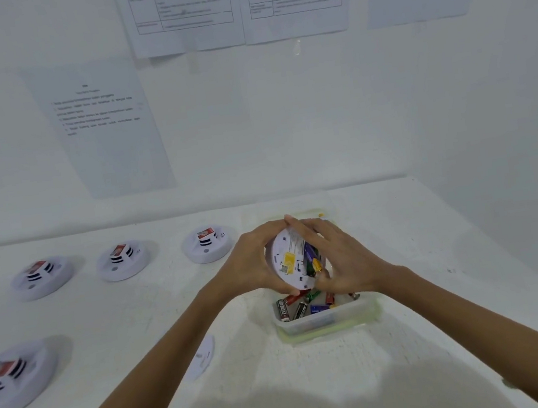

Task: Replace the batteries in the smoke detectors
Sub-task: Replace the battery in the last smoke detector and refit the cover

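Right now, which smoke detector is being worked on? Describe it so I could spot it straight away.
On the white table, find the clear tub of loose batteries, right of centre. Just above it, the left hand and right hand hold one smoke detector. Unlike the four detectors lying face up with red stickers, it is turned back-side up, showing a yellow label.
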